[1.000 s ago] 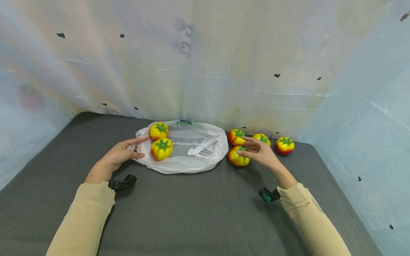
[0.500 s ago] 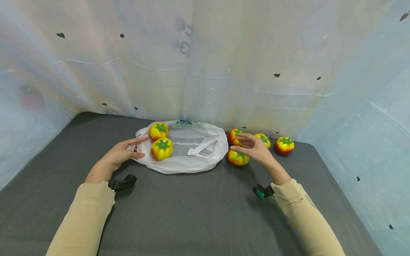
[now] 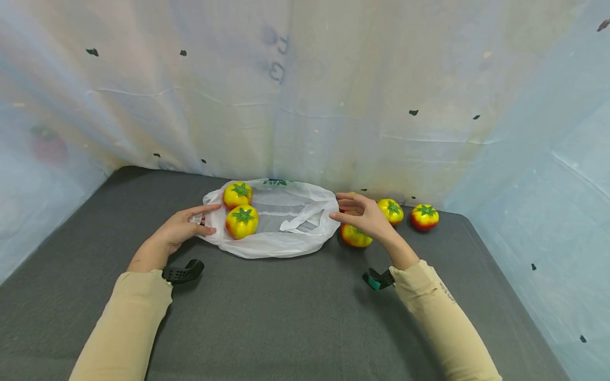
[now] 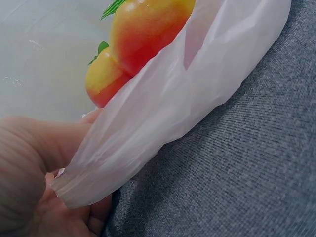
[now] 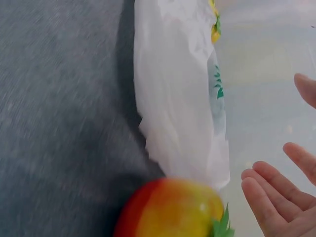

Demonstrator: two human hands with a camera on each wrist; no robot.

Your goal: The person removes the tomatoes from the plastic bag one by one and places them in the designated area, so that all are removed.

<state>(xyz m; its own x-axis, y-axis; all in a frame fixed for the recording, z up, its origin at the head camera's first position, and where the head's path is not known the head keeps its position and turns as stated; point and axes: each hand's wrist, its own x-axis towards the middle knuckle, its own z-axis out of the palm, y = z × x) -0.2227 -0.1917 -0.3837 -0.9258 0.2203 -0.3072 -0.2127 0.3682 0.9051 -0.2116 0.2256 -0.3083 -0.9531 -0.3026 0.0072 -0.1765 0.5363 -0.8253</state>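
Note:
A white plastic bag (image 3: pixel 267 247) lies on its side with its mouth facing up, a loose handle folded inside. Two yellow-red tomatoes, a nearer one (image 3: pixel 241 223) and a farther one (image 3: pixel 236 196), sit at its left end. My left hand (image 3: pixel 177 230) holds that end; in the left wrist view the plastic (image 4: pixel 133 138) runs in between thumb and fingers. Over the bag's right end, my right hand (image 3: pixel 366 217) hovers with fingers spread and nothing in them. Below it on the table is another tomato (image 3: pixel 355 237), also seen in the right wrist view, and one more is mostly hidden behind the hand.
Farther right stand two tomatoes, a yellow one (image 3: pixel 391 212) and a redder one (image 3: pixel 424 218). The grey cloth-covered table (image 3: pixel 267 323) ends at a pale plastic sheet (image 3: pixel 305 106) behind and at the sides.
My right hand has moved left from above the loose tomatoes to the bag's right end. The left hand and the bag have stayed put.

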